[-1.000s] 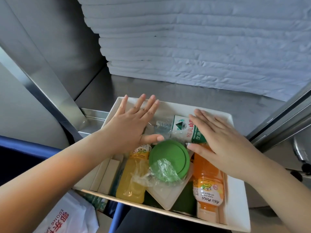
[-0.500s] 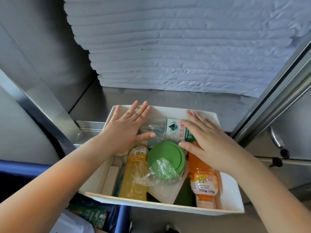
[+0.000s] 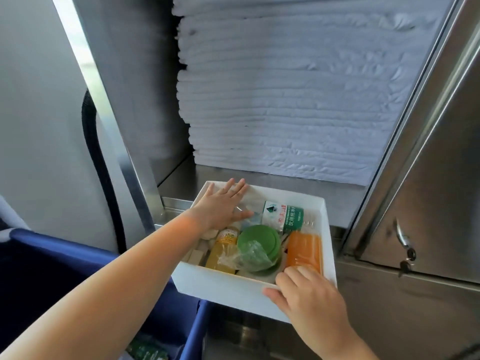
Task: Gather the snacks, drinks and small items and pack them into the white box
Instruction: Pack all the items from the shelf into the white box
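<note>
The right hand [image 3: 309, 294] has come off the contents, where it lay flat a moment ago beside the green-and-white labelled water bottle [image 3: 283, 215], and now clasps the near right corner of the white rectangular cardboard box [image 3: 220, 287], thumb on the outer wall and fingers curled over the rim. The left hand [image 3: 220, 206] stays spread and flat, grasping nothing, pressing on clear wrapping at the far left of the box. The box sits on the steel ledge [image 3: 337, 189] in front of the tall stack of folded white sheets [image 3: 285, 100], its near edge overhanging. Inside lie the round green plastic lid [image 3: 257, 241], the yellow juice bottle [image 3: 223, 252] to its left and the orange juice bottle [image 3: 304, 250] to its right. Packing looks finished; the new grip suggests the box is about to be shifted or lifted
</note>
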`<state>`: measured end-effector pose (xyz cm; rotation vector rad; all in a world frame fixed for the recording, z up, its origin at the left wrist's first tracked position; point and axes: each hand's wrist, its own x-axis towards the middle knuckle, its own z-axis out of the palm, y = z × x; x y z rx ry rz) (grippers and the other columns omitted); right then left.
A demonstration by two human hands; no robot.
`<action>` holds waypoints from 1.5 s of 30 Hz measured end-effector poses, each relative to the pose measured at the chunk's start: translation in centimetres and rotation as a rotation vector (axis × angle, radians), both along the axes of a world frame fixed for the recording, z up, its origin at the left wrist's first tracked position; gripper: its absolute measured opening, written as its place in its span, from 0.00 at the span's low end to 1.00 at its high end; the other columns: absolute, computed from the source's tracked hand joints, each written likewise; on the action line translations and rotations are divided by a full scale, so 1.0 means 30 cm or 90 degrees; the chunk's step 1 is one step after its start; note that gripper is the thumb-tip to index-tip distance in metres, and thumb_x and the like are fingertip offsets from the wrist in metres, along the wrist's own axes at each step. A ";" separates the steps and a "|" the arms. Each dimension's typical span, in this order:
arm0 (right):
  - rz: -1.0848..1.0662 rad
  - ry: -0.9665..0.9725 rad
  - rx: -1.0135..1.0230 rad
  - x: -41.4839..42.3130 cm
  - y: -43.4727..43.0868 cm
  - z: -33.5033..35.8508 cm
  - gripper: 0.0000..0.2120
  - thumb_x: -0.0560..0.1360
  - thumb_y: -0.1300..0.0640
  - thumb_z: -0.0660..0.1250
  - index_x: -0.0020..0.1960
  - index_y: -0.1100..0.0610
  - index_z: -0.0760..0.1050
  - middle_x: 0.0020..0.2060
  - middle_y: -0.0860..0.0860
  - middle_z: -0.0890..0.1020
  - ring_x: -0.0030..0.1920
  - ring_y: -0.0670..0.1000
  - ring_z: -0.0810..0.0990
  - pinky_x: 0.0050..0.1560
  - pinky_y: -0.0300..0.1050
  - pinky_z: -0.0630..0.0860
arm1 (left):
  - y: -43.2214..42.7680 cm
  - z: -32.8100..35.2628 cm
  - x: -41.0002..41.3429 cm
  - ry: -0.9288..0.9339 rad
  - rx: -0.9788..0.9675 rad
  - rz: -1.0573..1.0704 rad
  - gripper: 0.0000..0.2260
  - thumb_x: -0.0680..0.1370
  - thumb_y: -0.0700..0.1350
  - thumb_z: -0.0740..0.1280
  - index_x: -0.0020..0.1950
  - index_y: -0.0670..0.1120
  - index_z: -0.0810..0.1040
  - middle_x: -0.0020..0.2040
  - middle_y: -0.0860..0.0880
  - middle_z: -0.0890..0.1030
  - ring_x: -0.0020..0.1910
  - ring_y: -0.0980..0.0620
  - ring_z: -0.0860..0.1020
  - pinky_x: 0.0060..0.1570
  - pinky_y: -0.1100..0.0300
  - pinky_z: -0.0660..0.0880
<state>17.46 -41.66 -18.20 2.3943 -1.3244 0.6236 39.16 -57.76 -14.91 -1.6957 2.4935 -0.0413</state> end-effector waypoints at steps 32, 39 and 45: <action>-0.300 -0.369 -0.334 0.148 0.023 -0.260 0.25 0.79 0.45 0.54 0.28 0.53 0.74 0.28 0.47 0.77 0.38 0.49 0.68 0.43 0.48 0.58 | 0.538 -0.302 0.069 0.347 -0.511 -0.006 0.17 0.75 0.59 0.60 0.36 0.47 0.75 0.35 0.51 0.75 0.38 0.51 0.66 0.44 0.59 0.57; -0.350 -0.357 -0.440 0.141 -0.024 -0.266 0.24 0.79 0.54 0.50 0.25 0.56 0.67 0.25 0.51 0.73 0.34 0.52 0.64 0.40 0.49 0.58 | 0.491 -0.309 0.078 0.346 -0.588 -0.055 0.22 0.76 0.61 0.60 0.32 0.46 0.73 0.31 0.50 0.73 0.35 0.50 0.64 0.39 0.57 0.57; -0.334 -0.387 -0.457 0.140 -0.072 -0.189 0.23 0.79 0.57 0.51 0.25 0.57 0.64 0.23 0.51 0.70 0.30 0.53 0.62 0.41 0.46 0.56 | 0.408 -0.237 0.027 0.466 -0.729 -0.021 0.27 0.79 0.59 0.57 0.24 0.46 0.65 0.23 0.50 0.66 0.30 0.50 0.60 0.36 0.57 0.53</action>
